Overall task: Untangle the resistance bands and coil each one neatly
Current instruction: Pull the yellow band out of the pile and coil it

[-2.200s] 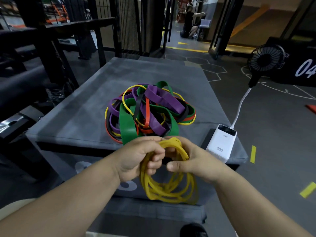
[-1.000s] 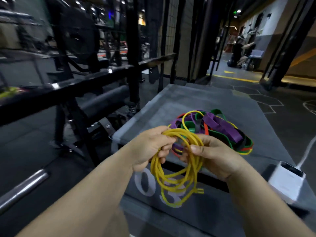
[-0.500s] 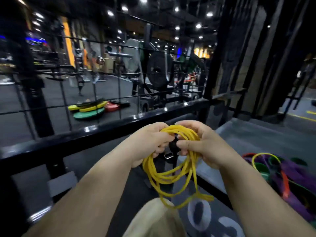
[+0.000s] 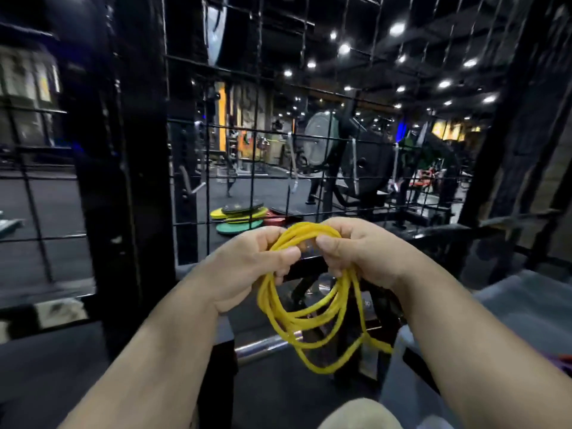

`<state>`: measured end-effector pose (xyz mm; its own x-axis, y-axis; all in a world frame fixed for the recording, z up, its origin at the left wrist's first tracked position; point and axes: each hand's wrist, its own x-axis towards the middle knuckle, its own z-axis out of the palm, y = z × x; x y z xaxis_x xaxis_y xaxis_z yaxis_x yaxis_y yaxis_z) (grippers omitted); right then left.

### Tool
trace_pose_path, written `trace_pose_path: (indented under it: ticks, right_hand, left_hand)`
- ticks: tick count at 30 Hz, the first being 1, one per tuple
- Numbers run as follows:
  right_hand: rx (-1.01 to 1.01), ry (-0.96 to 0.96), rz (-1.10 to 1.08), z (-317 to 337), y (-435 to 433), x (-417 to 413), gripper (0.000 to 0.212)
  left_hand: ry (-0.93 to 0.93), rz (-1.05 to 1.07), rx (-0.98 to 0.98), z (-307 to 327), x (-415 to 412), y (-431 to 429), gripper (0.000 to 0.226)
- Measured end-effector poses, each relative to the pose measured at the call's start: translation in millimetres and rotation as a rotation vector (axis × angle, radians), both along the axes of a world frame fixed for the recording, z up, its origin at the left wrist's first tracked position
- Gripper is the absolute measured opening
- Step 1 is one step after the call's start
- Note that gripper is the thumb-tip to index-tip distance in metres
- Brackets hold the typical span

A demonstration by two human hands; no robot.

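Since the earlier frames the view has swung left: the tangled pile (image 4: 565,362) has slid from centre to the 4 o'clock edge. Only a purple-and-orange sliver of it shows there, beside the grey platform (image 4: 526,305).

The yellow band (image 4: 297,317) stays at frame centre, held in the air between both hands. It is a thin, cord-like loop gathered into several uneven turns. The turns bunch at the top and hang toward 6 o'clock, and one loose strand kinks out toward 4 o'clock.

- Left hand (image 4: 247,267) — fingers curled around the bunched top from the 9 o'clock side, thumb on the strands.
- Right hand (image 4: 362,252) — fingers curled over the same bunch from the 3 o'clock side.

A wire mesh panel (image 4: 253,144) stands behind the hands at 12 o'clock. Coloured weight plates (image 4: 240,216) lie on the floor beyond it at 11 o'clock. A steel bar (image 4: 266,345) lies behind the coil at 7 o'clock.
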<state>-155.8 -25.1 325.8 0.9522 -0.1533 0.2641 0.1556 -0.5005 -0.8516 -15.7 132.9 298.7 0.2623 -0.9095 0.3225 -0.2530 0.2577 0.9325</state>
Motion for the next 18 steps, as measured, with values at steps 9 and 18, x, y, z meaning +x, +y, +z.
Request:
trace_pose_path:
  ticks: [9,18]
  right_hand:
    - [-0.148,-0.078,-0.027,35.0,50.1,56.3,0.027]
    - [-0.017,-0.132,0.046,59.1,84.2,106.0,0.029]
  left_hand:
    - [-0.002,0.572,-0.292,9.4,-2.2,36.0,0.01]
    - [-0.34,0.995,-0.394,20.8,7.0,66.0,0.014]
